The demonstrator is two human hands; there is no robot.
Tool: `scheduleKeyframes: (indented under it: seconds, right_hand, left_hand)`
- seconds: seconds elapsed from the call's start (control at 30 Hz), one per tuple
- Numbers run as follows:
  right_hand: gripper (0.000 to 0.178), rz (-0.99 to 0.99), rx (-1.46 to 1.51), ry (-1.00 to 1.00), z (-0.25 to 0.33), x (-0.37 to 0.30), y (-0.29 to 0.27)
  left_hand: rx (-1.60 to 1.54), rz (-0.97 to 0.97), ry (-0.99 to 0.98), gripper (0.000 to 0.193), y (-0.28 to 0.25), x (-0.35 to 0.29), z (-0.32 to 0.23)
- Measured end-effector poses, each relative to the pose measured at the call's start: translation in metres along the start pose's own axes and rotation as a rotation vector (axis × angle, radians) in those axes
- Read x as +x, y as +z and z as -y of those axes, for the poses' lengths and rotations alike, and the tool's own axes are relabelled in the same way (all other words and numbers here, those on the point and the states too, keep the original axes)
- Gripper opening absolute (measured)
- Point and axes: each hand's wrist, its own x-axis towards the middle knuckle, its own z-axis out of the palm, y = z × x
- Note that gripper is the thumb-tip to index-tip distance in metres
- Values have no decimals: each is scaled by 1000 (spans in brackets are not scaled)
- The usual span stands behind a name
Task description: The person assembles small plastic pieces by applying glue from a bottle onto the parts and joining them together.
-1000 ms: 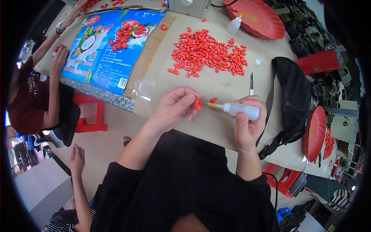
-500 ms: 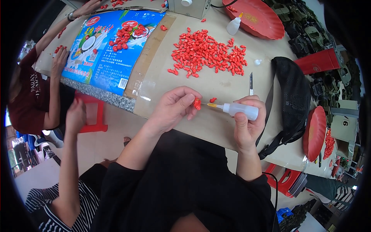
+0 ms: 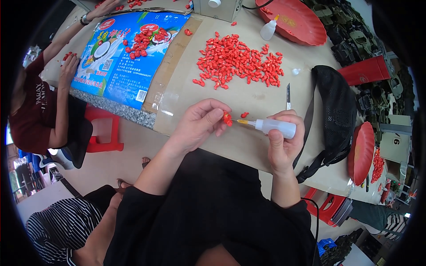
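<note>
Between the thumb and fingers of my left hand [image 3: 199,122] is a small glossy red figure-like piece [image 3: 227,119]. My right hand [image 3: 285,137] is wrapped round a translucent white squeeze bottle [image 3: 277,127] lying almost level. The bottle's yellow needle tip [image 3: 242,121] points left, its thin end at or very near the red piece; whether they touch I cannot tell. One loose red piece [image 3: 244,115] lies on the table just beyond the needle. Farther off spreads a heap of the same red pieces [image 3: 239,60].
A craft knife [image 3: 288,96] lies beyond my right hand, beside a black mesh bag [image 3: 335,113]. Red trays [image 3: 306,26] and a second squeeze bottle [image 3: 268,30] stand farther back. At left, a co-worker's hand [image 3: 68,68] rests near a blue printed cardboard sheet [image 3: 120,88].
The red piece in my left hand has turned slightly, while my hands stay nearly in place. At lower left, another person's raised arm has dropped and the striped top has shifted.
</note>
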Motion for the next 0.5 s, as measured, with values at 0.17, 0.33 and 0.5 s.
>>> scheduleKeyframes:
  seconds: [0.17, 0.33, 0.5]
  right_hand:
    - [28, -68, 17, 20, -3, 0, 3]
    - [25, -135, 153, 119, -2, -1, 5]
    - [24, -112, 120, 102, -4, -2, 6]
  left_hand:
    - [-29, 7, 46, 15, -3, 1, 3]
    - [-64, 7, 68, 17, 0, 2, 1]
    - [-66, 6, 71, 20, -2, 1, 1]
